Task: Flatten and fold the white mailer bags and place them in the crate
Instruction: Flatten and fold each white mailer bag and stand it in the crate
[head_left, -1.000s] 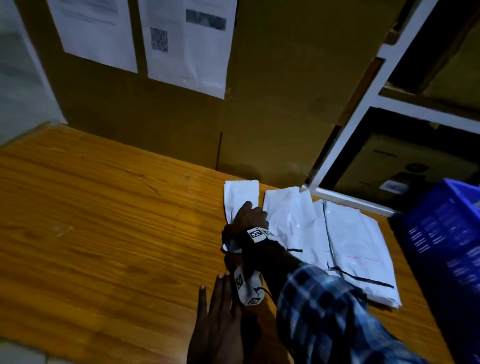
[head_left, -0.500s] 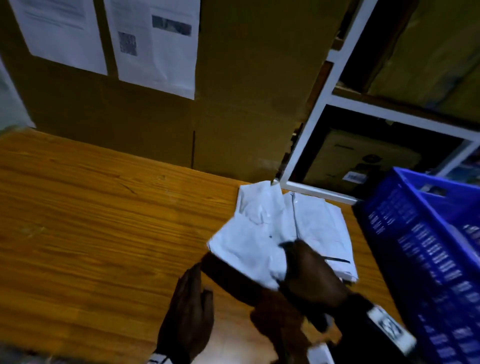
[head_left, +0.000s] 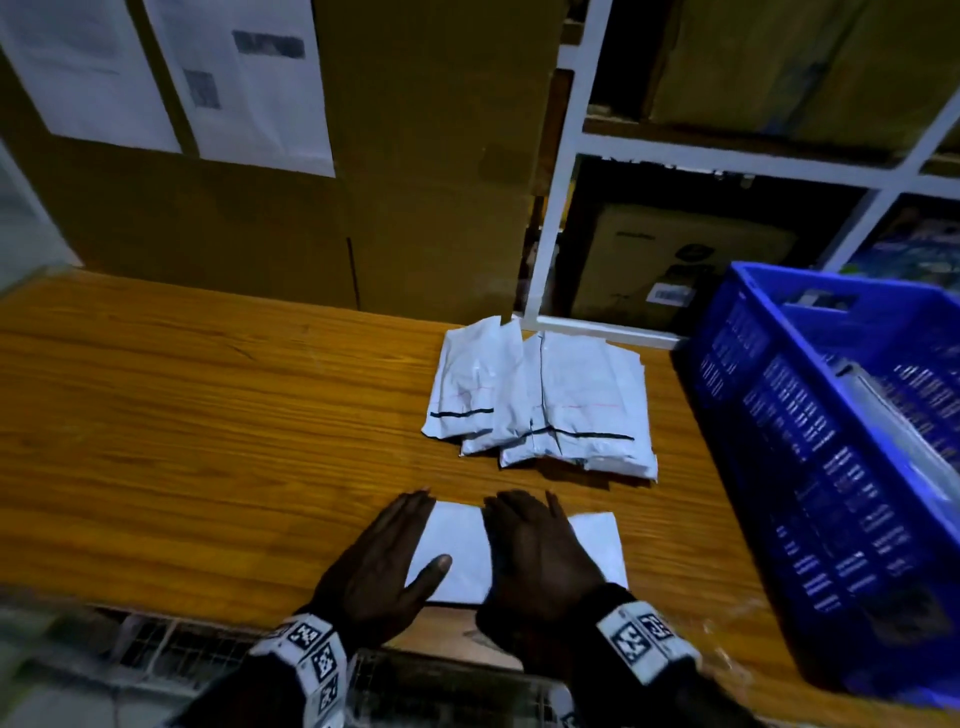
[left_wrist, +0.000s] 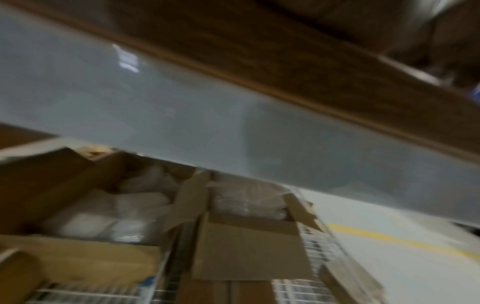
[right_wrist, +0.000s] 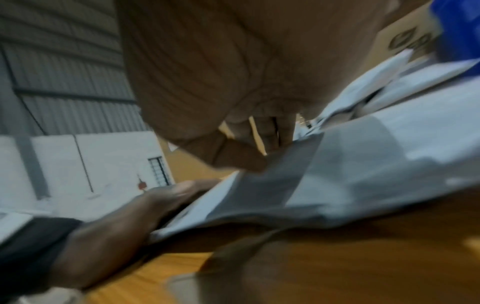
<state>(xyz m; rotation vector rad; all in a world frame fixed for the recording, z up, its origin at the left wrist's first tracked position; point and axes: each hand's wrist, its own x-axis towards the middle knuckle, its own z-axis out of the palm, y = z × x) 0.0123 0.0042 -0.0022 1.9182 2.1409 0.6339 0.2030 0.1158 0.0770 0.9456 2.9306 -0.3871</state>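
Note:
A white mailer bag (head_left: 457, 551) lies flat on the wooden table (head_left: 208, 415) near its front edge. My left hand (head_left: 387, 558) rests on the bag's left part, fingers straight, thumb out on the bag. My right hand (head_left: 535, 551) presses its middle with flat fingers. In the right wrist view the same bag (right_wrist: 363, 164) spreads under my palm, with the left hand (right_wrist: 145, 205) at its far edge. A pile of white mailer bags (head_left: 545, 410) lies beyond the hands. The blue crate (head_left: 841, 467) stands at the right. The left wrist view is blurred and shows no hand.
Tall cardboard boxes (head_left: 415, 156) with paper sheets taped on stand behind the table. A white shelf frame (head_left: 561, 171) with boxes rises at the back right. Below the table edge, open cartons (left_wrist: 246, 236) in wire racks show in the left wrist view.
My right hand carried one bag off the pile and laid it near the front edge. Both hands now lie flat on it. The head view swung right, revealing the crate.

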